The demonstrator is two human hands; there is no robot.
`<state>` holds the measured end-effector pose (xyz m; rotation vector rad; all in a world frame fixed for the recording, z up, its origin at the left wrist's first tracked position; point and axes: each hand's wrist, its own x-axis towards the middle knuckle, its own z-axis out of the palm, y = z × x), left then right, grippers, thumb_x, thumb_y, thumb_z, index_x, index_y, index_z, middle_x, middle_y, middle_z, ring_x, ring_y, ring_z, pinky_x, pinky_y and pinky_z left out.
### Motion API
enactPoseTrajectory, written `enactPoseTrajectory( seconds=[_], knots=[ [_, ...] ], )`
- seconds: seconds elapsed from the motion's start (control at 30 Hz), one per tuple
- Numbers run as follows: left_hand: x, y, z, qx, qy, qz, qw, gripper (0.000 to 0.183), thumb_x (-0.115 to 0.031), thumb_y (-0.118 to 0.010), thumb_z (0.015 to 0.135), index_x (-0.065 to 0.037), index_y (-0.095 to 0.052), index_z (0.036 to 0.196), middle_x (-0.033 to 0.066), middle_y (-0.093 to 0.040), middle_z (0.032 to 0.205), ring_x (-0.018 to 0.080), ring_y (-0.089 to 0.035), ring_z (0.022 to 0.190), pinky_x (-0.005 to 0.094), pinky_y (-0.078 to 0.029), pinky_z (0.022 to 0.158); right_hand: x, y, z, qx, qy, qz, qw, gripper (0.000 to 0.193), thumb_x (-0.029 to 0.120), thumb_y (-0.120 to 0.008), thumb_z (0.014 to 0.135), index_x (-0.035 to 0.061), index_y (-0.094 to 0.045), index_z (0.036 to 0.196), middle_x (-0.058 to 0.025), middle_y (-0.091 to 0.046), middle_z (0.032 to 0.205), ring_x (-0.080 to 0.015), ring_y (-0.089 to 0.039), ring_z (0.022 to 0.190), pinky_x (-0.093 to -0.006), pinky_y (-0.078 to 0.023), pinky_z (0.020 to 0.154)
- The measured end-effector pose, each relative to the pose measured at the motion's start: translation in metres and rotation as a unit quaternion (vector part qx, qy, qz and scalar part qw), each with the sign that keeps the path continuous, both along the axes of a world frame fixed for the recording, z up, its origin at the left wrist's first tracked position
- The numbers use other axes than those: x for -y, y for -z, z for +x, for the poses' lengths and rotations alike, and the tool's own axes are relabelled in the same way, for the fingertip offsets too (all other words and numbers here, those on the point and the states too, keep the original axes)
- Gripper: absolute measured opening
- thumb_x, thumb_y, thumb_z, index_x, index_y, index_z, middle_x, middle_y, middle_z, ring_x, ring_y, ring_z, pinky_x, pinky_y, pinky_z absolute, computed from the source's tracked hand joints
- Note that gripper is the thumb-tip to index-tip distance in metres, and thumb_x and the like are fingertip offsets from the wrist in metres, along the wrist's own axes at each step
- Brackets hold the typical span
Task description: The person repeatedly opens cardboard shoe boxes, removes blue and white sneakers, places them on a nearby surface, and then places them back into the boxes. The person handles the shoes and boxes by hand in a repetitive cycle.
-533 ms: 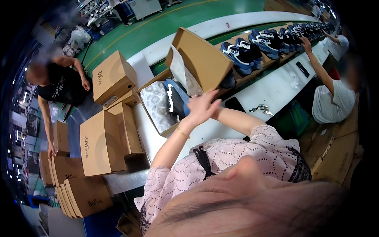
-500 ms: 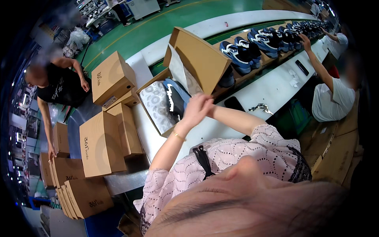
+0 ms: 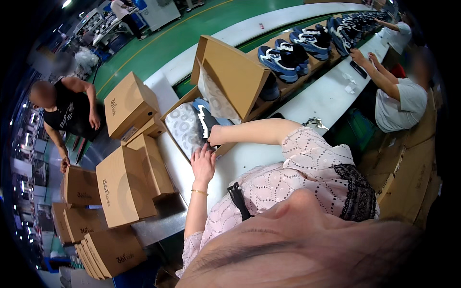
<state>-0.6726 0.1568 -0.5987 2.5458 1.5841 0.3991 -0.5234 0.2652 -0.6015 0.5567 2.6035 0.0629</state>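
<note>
An open brown shoe box (image 3: 174,106) lies on the white table (image 3: 331,96) in front of me, its lid (image 3: 230,72) standing up. Inside are patterned white tissue paper (image 3: 185,127) and a dark shoe (image 3: 207,120) with blue trim. My right hand (image 3: 215,135) reaches into the box, fingers curled on the shoe's near end. My left hand (image 3: 204,163) lies flat with fingers spread against the box's near wall, holding nothing.
Closed brown boxes (image 3: 127,185) stand left of the open one, with more stacked at lower left (image 3: 113,249). A person in black (image 3: 65,113) handles boxes there. Blue shoes (image 3: 283,60) ride a belt behind. Another seated worker (image 3: 398,101) is at right, keys (image 3: 314,122) on the table.
Both hands dropped from in front of the lid down to the box: the right went onto the shoe, the left onto the near wall. The view shifted slightly.
</note>
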Motion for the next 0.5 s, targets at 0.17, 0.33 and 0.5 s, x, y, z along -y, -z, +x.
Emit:
enactPoseTrajectory(
  seconds=[0.17, 0.33, 0.5],
  knots=[
    [-0.006, 0.014, 0.007, -0.055, -0.015, 0.022, 0.998, 0.040, -0.039, -0.043, 0.092, -0.006, -0.061, 0.104, 0.0147, -0.047, 0.132, 0.0384, -0.032, 0.128, 0.0587, -0.014, 0.104, -0.005, -0.002, 0.004, -0.120, 0.127, 0.109, 0.979, 0.028, 0.025, -0.068, 0.072, 0.0147, -0.070, 0.097, -0.0069, -0.051, 0.115, -0.0264, -0.062, 0.091, -0.0383, -0.052, 0.063],
    [-0.023, 0.005, 0.014, -0.060, -0.035, -0.058, 0.996, 0.047, -0.044, -0.035, 0.093, -0.008, -0.061, 0.110, 0.0138, -0.043, 0.135, 0.0388, -0.026, 0.131, 0.0596, -0.010, 0.105, -0.012, -0.065, 0.032, -0.491, 0.285, 0.024, 0.823, 0.042, 0.032, -0.080, 0.058, 0.0112, -0.067, 0.091, -0.0122, -0.052, 0.106, -0.0318, -0.056, 0.093, -0.0400, -0.048, 0.077],
    [-0.036, -0.001, -0.018, -0.164, -0.093, -0.052, 0.981, 0.050, -0.046, -0.034, 0.092, -0.013, -0.055, 0.123, 0.0079, -0.038, 0.140, 0.0279, -0.033, 0.128, 0.0561, -0.008, 0.108, -0.002, -0.086, 0.044, -0.656, 0.319, -0.039, 0.683, 0.047, 0.037, -0.079, 0.063, 0.0072, -0.062, 0.095, -0.0118, -0.051, 0.101, -0.0298, -0.054, 0.095, -0.0371, -0.045, 0.083]
  ],
)
